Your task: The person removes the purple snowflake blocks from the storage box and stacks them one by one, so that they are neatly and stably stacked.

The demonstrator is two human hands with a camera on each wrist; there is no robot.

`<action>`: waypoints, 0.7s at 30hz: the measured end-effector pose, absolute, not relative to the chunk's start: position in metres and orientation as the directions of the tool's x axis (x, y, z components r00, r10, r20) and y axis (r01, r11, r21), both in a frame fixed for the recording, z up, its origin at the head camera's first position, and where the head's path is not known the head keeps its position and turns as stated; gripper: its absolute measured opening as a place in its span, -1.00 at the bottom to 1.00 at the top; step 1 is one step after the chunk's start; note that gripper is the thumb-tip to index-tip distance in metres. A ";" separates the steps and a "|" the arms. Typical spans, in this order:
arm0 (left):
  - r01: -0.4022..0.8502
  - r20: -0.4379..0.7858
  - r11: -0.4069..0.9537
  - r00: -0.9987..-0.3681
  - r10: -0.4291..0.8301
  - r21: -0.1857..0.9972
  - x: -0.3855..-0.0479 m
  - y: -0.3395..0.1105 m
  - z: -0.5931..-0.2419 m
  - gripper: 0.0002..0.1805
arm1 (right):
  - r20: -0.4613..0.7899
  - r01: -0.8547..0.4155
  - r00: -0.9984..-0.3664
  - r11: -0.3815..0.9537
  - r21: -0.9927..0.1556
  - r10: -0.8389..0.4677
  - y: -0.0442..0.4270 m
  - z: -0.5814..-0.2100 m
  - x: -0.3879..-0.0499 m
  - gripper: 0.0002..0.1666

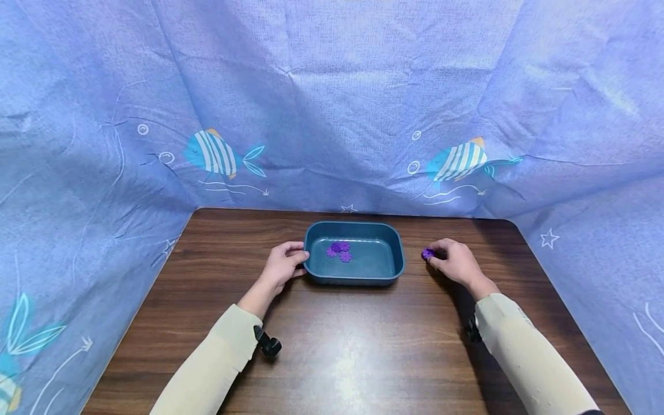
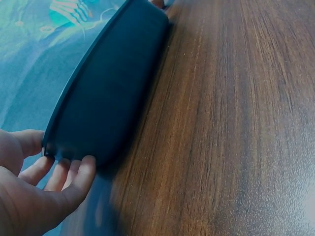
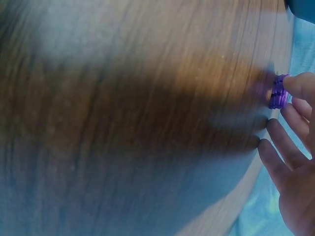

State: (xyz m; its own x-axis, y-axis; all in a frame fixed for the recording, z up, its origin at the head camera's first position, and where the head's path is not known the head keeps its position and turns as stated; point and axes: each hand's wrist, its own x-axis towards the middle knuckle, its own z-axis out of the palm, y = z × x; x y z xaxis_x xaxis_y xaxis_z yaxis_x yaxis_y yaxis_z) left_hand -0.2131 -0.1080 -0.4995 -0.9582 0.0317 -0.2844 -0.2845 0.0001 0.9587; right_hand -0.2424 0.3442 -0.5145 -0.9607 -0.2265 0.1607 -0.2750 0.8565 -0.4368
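Observation:
A dark teal rectangular tub (image 1: 363,282) stands near the far side of the wooden table, with several purple flower-shaped discs (image 1: 344,257) lying inside toward its left. My left hand (image 1: 282,264) grips the tub's left end, thumb over the rim and fingers against the outer wall (image 2: 103,88), as the left wrist view shows. To the right of the tub, my right hand (image 1: 456,262) pinches a small stack of purple flower-shaped discs (image 3: 279,92) between thumb and index finger, at the tabletop. The other right fingertips reach down to the wood.
The brown wood-grain table (image 1: 332,346) has rounded far corners. A blue fabric curtain (image 1: 332,104) printed with fish hangs behind it and along both sides. Black straps with small devices (image 1: 268,343) sit at both wrists, over pale sleeves.

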 end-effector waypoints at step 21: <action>-0.279 -0.279 -0.001 -0.959 0.039 0.960 -0.214 -0.108 -0.501 -0.56 | 0.141 -0.240 -0.970 0.868 -0.436 -0.198 0.343 -0.513 -0.239 -0.64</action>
